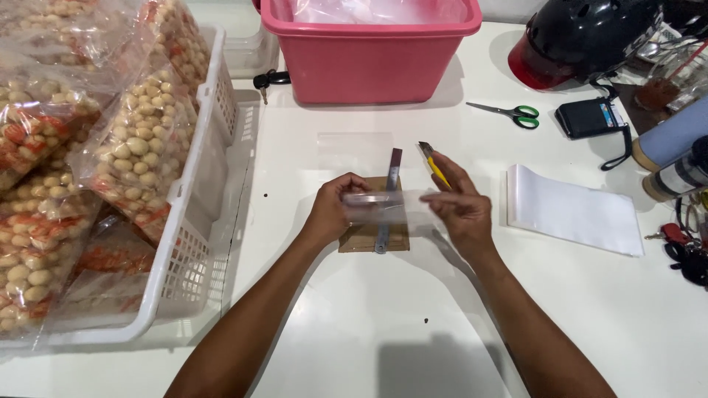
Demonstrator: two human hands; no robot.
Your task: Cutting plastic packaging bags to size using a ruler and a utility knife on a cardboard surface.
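My left hand (pixel 333 210) and my right hand (pixel 459 205) together hold a clear plastic bag (pixel 385 208), stretched between them above a brown cardboard pad (pixel 361 237). My right hand also grips a yellow utility knife (pixel 434 163), its blade end pointing away from me. A metal ruler (pixel 389 193) lies across the pad, partly hidden behind the bag. Another clear plastic piece (pixel 354 151) lies flat on the white table (pixel 383 324) just beyond.
A white basket (pixel 193 221) of bagged snacks fills the left. A pink tub (pixel 369 55) stands at the back. Green-handled scissors (pixel 509 113), a black wallet (pixel 590 118), a dark helmet (pixel 590 37) and a stack of clear bags (pixel 571 210) are to the right, with rolls and keys at the edge.
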